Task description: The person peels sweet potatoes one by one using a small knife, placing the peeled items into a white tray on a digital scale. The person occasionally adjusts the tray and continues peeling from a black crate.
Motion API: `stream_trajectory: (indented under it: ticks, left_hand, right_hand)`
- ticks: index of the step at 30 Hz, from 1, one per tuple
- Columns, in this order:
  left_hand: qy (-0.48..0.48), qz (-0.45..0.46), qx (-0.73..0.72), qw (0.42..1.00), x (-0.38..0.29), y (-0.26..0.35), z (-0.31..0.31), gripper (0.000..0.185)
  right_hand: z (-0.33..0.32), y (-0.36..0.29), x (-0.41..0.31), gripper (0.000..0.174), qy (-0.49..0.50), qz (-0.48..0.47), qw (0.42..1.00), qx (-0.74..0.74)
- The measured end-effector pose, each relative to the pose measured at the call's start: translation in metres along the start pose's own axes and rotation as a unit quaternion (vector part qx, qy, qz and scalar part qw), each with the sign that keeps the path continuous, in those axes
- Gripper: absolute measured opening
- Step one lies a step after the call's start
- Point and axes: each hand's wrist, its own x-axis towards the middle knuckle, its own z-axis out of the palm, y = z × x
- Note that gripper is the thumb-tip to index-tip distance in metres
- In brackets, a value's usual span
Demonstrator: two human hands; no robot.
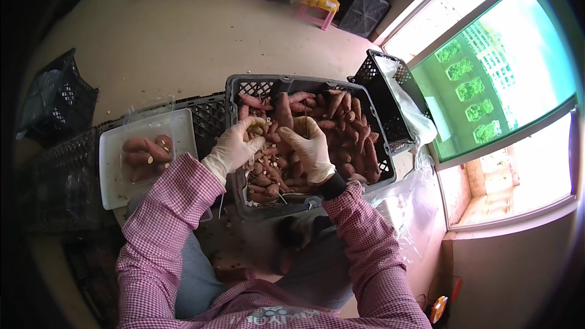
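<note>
Both my hands wear pale thin gloves over a black plastic crate [233, 114] heaped with reddish sweet potatoes [352, 132]. My right hand [311, 148] has its thumb across a long sweet potato [284, 112], which points away from me. A thin dark thing, too fine to name, shows at its curled fingers. My left hand [237, 146] is curled just left of that sweet potato, above the crate's left side. Something yellowish shows at its fingertips, but whether it is held is unclear. Small pale cut pieces lie among the sweet potatoes below.
Left of the crate, a white tray [109, 183] bears a clear plastic container of sweet potatoes [148, 153]. A black crate with a plastic liner [388, 100] stands at the right, beside the window [493, 73]. Another black crate [59, 96] is far left; a pink stool [315, 13] stands beyond.
</note>
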Motion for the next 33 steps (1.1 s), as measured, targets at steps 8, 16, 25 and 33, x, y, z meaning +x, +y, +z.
stream_trajectory:
  ticks: [8, 16, 25, 33]
  left_hand:
    - [-0.033, -0.052, -0.322, 0.945, 0.002, 0.012, 0.000, 0.030]
    - [-0.030, -0.023, -0.339, 0.940, -0.003, 0.024, -0.006, 0.023]
    - [-0.059, -0.031, -0.288, 0.955, 0.001, 0.010, -0.016, 0.029]
    - [-0.083, 0.150, 0.278, 0.945, 0.006, -0.008, -0.015, 0.026]
  right_hand:
    - [0.007, 0.014, -0.003, 0.036, -0.017, -0.095, 0.993, -0.068]
    - [0.006, 0.003, -0.007, 0.041, -0.055, -0.137, 0.980, -0.131]
    - [0.007, -0.001, -0.002, 0.040, -0.033, -0.169, 0.963, -0.207]
    - [-0.135, -0.039, -0.051, 0.038, 0.216, -0.143, 0.966, -0.019]
